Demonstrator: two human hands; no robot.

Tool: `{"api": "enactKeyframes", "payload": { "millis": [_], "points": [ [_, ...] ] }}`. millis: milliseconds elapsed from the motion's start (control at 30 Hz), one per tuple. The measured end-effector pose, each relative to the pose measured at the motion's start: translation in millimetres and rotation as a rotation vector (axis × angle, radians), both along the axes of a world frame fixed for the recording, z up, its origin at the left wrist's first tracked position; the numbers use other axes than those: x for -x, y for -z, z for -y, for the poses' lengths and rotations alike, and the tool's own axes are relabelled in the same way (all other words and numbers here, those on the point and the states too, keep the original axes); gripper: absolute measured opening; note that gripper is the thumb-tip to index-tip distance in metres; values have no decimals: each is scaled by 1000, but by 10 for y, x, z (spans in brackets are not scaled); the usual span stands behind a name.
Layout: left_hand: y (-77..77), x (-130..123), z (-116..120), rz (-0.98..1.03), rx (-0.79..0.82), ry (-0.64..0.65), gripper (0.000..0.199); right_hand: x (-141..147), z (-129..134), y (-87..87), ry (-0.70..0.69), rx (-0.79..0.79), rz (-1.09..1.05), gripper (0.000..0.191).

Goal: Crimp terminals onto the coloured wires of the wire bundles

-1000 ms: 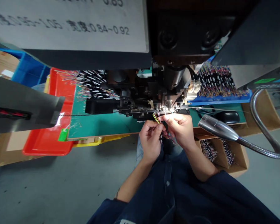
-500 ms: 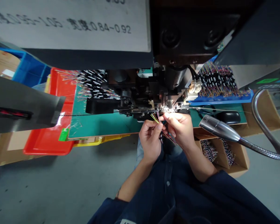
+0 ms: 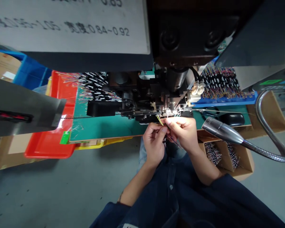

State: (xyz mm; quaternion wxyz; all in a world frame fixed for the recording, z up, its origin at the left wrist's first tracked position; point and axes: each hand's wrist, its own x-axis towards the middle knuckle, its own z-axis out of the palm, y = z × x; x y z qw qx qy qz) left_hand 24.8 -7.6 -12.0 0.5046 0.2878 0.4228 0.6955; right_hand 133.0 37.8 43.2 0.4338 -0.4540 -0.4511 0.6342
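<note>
Several thin coloured wires point(image 3: 160, 120), yellow ones among them, fan out from between my fingers toward the lit working point of a black and metal machine point(image 3: 150, 95). My left hand point(image 3: 155, 141) is closed in a pinch on the wires. Right beside it, my right hand point(image 3: 184, 129) is also closed, its thumb and forefinger pinching wires just under the machine's front. The wires' other ends hang below both hands, partly hidden by the fingers. A terminal strip point(image 3: 144, 112) runs across the machine's front.
Bundles of wires point(image 3: 92, 84) lie behind on the left, more in a blue tray point(image 3: 228, 100) on the right. Red trays point(image 3: 47, 148) stand left. A flexible lamp point(image 3: 224, 131) reaches in from the right, above a cardboard box point(image 3: 245, 164) with wire bundles.
Both hands stay near the machine's front, the left shifted slightly right. The wire tips have moved a little right, and pale wires now reach in at the lit point.
</note>
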Motion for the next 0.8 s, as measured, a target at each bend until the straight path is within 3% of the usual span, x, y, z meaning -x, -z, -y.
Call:
{"api": "enactKeyframes", "payload": {
  "millis": [333,800],
  "points": [
    [19,-15,22,46,26,-51,35,24,-14,74,33,111,-168,39],
    [-14,-1,-6,20,16,-83,33,43,-3,103,45,83,-184,37]
  ]
}}
